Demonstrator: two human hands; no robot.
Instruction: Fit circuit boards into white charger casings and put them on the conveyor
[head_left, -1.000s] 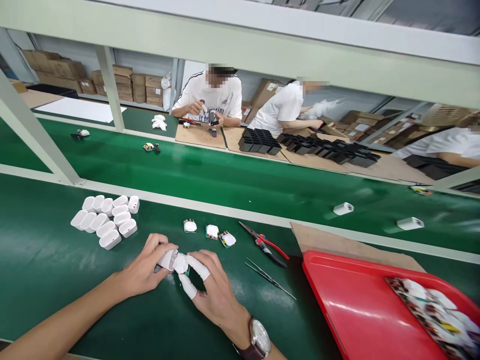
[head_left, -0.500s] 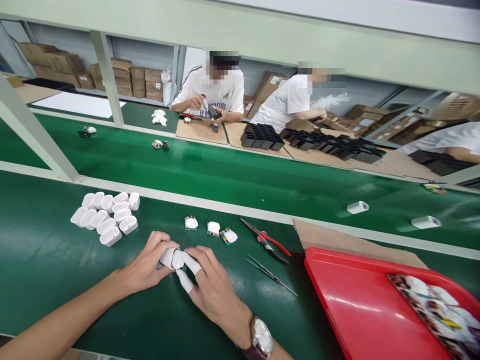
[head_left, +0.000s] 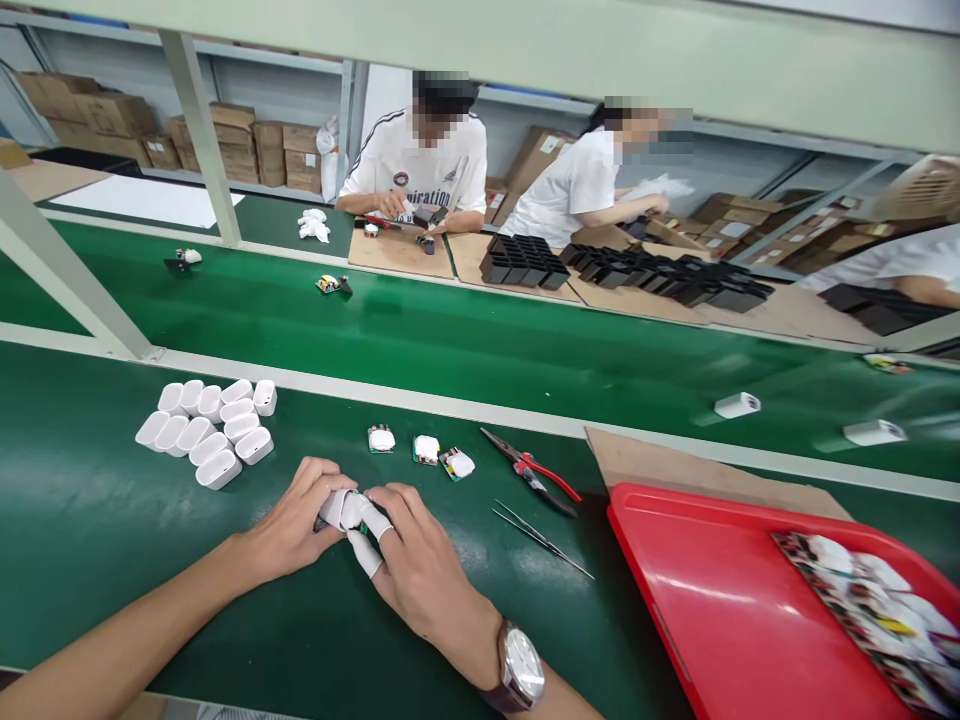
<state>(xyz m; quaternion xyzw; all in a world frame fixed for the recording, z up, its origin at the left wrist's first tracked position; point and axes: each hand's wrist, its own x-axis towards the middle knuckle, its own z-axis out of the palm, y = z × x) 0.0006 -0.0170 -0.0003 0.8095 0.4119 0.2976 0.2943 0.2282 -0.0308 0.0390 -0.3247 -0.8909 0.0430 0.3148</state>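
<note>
My left hand point(head_left: 300, 525) is closed around a white plastic housing point(head_left: 337, 508), its open end facing right. My right hand point(head_left: 424, 560), with white finger cots on thumb and forefinger, pinches a small circuit board point(head_left: 364, 526) at that opening. The board bears a white lump, and a bit of green shows between the fingers; how deep it sits is hidden. Beyond my left hand stands a group of empty white housings point(head_left: 217, 468). Several circuit boards with white tops point(head_left: 381, 438) lie beyond my right hand.
Red-handled pliers point(head_left: 529, 470) and tweezers point(head_left: 544, 540) lie right of my hands. A red tray point(head_left: 720, 600) holds more boards point(head_left: 862, 600). Beyond a pale rail runs a green conveyor point(head_left: 465, 330) carrying white housings point(head_left: 737, 404). Co-workers sit across it beside black cases point(head_left: 525, 262).
Both hands stay together at the housing, the right fingers shifting slightly closer to its opening. Items on the conveyor have moved right. The view has tilted slightly.
</note>
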